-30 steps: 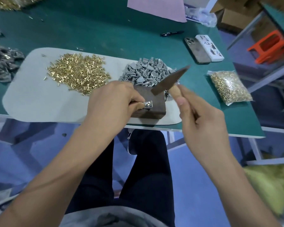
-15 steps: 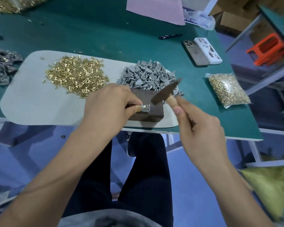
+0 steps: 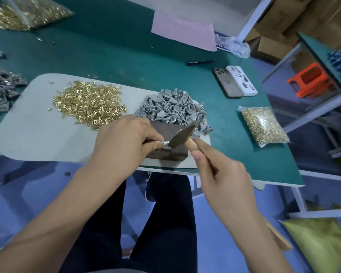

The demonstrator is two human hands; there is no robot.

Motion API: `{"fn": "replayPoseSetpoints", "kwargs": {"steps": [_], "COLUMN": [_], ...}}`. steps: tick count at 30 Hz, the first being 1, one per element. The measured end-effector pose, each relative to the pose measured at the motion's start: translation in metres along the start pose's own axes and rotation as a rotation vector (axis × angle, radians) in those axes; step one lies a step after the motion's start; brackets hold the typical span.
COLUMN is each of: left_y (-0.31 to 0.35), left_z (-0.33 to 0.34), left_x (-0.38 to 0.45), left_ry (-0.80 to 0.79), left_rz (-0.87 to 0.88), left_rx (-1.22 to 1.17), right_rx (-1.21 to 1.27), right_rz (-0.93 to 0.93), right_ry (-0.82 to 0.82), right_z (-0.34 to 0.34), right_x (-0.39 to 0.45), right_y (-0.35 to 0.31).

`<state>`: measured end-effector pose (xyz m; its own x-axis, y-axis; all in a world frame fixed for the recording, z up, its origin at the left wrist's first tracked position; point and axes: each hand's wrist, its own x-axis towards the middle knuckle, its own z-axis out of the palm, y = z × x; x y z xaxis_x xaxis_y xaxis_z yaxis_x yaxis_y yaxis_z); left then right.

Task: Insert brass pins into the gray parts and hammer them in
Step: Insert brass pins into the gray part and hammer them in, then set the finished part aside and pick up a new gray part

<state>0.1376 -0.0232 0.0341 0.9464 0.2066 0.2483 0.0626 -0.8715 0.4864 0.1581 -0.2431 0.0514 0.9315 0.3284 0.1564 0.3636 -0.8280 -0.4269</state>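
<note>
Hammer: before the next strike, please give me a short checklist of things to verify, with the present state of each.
1. Hammer gripped by the right hand on its wooden handle: ok.
2. Part held by the left hand on the block: ok.
3. Hammer head meets the part, not the fingers: cannot tell; the fingertips are right beside it.
4. Pin seated straight in the part: cannot tell, too small to see.
5. Block lies fully on the mat: ok, though close to the table edge.
6. More pins and gray parts lie ready behind the block: ok.
</note>
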Motion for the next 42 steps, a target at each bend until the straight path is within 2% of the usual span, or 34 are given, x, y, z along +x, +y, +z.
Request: {"fn": "replayPoseSetpoints", "kwargs": {"steps": [6,9,14,18,20,22,24,26,29,34,38,42], "left_y": [0.001,0.001,-0.001,-0.002,-0.003,-0.004,-0.005,-0.009,-0.02,-0.059,-0.101,-0.139], "left_z": [0.0,0.001,0.003,0.012,0.016,0.018,0.017,0.013,0.001,-0.027,-0.047,-0.061], "left_x": [-0.002,-0.003,-0.001,-0.004,-0.006,-0.008,-0.01,-0.013,-0.02,-0.041,-0.063,-0.086], "left_ry": [-0.01,-0.021,-0.038,-0.026,0.0,0.029,0.063,0.094,0.144,0.239,0.308,0.392], "left_rz": [-0.004,-0.001,-0.025,-0.03,-0.031,-0.03,-0.016,0.007,0.041,-0.054,-0.167,-0.298], "left_rx": [-0.005,0.004,-0.032,-0.093,-0.153,-0.239,-0.306,-0.33,-0.325,-0.228,-0.172,-0.066], "right_rx": [-0.04,-0.097,-0.068,-0.055,-0.153,-0.207,-0.09,0.159,0.326,0.362,0.419,0.357], "right_rz": [0.231,0.311,0.3,0.21,0.217,0.228,0.156,-0.01,-0.249,-0.435,-0.546,-0.603], "right_ry": [0.161,0.17,0.116,0.016,0.028,0.105,0.205,0.273,0.255,0.189,0.071,-0.075], "right_z": [0.003,0.008,0.025,0.041,0.044,0.044,0.043,0.044,0.052,0.081,0.111,0.144], "right_x": [-0.007,-0.013,-0.008,-0.004,-0.005,-0.005,-0.004,0.002,0.014,0.036,0.047,0.056], "right_y": [0.024,0.033,0.036,0.03,0.026,0.022,0.016,0.003,-0.03,-0.084,-0.129,-0.176]}}
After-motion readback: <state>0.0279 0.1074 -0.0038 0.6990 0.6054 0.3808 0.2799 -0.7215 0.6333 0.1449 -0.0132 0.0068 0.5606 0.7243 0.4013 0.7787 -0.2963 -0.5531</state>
